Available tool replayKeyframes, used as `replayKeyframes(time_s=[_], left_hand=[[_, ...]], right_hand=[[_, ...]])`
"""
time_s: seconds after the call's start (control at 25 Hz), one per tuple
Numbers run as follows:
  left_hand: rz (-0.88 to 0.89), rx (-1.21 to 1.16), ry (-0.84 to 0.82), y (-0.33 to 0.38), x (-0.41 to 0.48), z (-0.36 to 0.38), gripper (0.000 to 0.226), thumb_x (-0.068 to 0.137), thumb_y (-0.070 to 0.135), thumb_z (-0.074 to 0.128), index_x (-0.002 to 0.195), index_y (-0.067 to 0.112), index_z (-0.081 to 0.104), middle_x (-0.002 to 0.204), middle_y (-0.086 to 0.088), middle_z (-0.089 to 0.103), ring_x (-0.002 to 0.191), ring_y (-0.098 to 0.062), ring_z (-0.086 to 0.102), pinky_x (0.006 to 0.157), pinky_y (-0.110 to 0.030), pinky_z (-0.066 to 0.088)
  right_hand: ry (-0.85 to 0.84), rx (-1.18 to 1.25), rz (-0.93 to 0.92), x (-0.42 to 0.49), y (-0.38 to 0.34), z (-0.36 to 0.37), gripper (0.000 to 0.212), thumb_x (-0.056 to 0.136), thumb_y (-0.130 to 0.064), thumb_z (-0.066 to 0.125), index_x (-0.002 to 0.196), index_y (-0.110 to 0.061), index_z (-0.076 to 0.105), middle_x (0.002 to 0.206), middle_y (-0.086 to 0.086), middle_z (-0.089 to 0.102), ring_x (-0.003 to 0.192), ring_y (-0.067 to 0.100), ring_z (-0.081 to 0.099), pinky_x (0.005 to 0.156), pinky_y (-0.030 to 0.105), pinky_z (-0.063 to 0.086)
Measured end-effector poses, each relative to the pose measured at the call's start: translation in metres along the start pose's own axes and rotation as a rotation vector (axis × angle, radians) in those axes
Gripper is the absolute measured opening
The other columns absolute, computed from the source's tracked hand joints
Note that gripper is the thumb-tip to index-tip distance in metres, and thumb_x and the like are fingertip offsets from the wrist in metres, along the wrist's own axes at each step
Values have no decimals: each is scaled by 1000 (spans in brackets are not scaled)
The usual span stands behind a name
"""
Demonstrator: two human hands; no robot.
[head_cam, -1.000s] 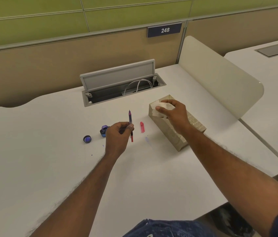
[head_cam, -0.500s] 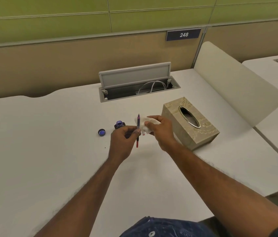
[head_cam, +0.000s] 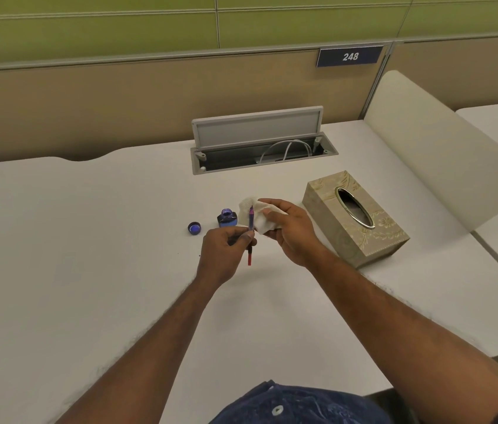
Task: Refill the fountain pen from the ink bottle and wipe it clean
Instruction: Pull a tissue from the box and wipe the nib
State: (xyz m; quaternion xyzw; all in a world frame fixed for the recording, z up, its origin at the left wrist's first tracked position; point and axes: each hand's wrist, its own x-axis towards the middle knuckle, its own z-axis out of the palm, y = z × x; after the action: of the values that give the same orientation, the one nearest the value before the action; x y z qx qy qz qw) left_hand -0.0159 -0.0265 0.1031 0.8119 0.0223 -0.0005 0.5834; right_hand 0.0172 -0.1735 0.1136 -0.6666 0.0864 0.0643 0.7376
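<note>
My left hand (head_cam: 226, 250) grips the fountain pen (head_cam: 250, 223) upright, its purple inked tip pointing away and its red end hanging below my fingers. My right hand (head_cam: 292, 232) holds a white tissue (head_cam: 256, 217) just behind and to the right of the pen's tip, touching or nearly touching it. The open ink bottle (head_cam: 227, 218) stands on the white desk (head_cam: 88, 270) just left of the tissue. Its blue cap (head_cam: 194, 228) lies further left, apart from the bottle.
A beige tissue box (head_cam: 354, 218) with an oval slot sits right of my hands. Behind it an open cable hatch (head_cam: 260, 142) with white wires is set in the desk. A curved cream divider (head_cam: 443, 154) bounds the desk's right side.
My right hand pulled a tissue from the box and carried it left to the pen's tip. The left hand kept the pen upright. The pink pen cap on the desk is now hidden.
</note>
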Motion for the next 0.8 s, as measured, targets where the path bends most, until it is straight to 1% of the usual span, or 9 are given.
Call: replayKeyframes(time_s=[0.12,0.2,0.28,0.4,0.44,0.52,0.6,0.68,0.8], left_hand=[[-42,0,-18,-2,2,-1,14,92,23,62,90,16,74,78,3,75,71,-4,71,69,-14,50],[-61,-10,-20,-1,3,-2,13,91,24,63,87,18,74,78,3,75,71,-6,71,69,-16,49],[-78,-18,-5,0,3,-2,11,90,23,64,86,18,73,78,0,75,72,-10,72,70,-18,51],[-91,-15,7,2,4,-4,11,89,23,65,86,17,73,77,-1,75,72,-11,72,69,-17,50],[-93,-10,5,3,4,-4,11,90,23,65,87,17,74,77,-1,74,72,-11,72,68,-16,49],[-95,7,0,3,3,-5,13,90,22,64,90,14,74,78,-1,74,72,-10,71,67,-15,49],[-89,30,-7,4,2,-6,16,90,22,64,94,10,75,79,-2,74,72,-10,71,69,-16,50],[-78,51,-6,6,0,-5,18,89,21,65,96,8,75,81,-4,74,74,-11,71,75,-20,53],[-73,66,-4,7,-2,-4,21,89,21,66,99,5,75,84,-7,75,77,-15,72,83,-26,55]], right_hand=[[-17,-11,-4,2,1,-1,28,98,-15,52,124,-10,59,124,10,63,111,30,62,92,39,54],[-13,32,34,3,1,0,31,99,-13,47,128,-6,57,127,14,60,113,33,60,96,43,53],[-33,213,105,2,-3,0,35,101,-18,39,127,-2,56,128,17,60,113,35,59,97,47,51],[-128,534,209,1,-5,-5,50,100,-29,24,119,-1,61,122,16,64,114,37,60,95,49,51],[-148,605,234,1,-4,-8,51,99,-29,22,120,0,59,125,17,63,116,38,58,96,50,50],[-181,677,265,0,-2,-10,46,97,-22,24,123,1,55,131,21,58,121,41,55,99,51,48],[-198,639,260,-1,0,-10,36,100,-15,30,120,-2,57,129,20,59,117,37,58,96,46,51],[-224,516,214,-2,0,-9,29,102,-13,38,117,-7,61,124,15,64,110,32,64,94,40,53],[-263,358,157,-2,-1,-5,25,100,-10,46,119,-9,62,122,9,67,107,27,67,93,37,53]])
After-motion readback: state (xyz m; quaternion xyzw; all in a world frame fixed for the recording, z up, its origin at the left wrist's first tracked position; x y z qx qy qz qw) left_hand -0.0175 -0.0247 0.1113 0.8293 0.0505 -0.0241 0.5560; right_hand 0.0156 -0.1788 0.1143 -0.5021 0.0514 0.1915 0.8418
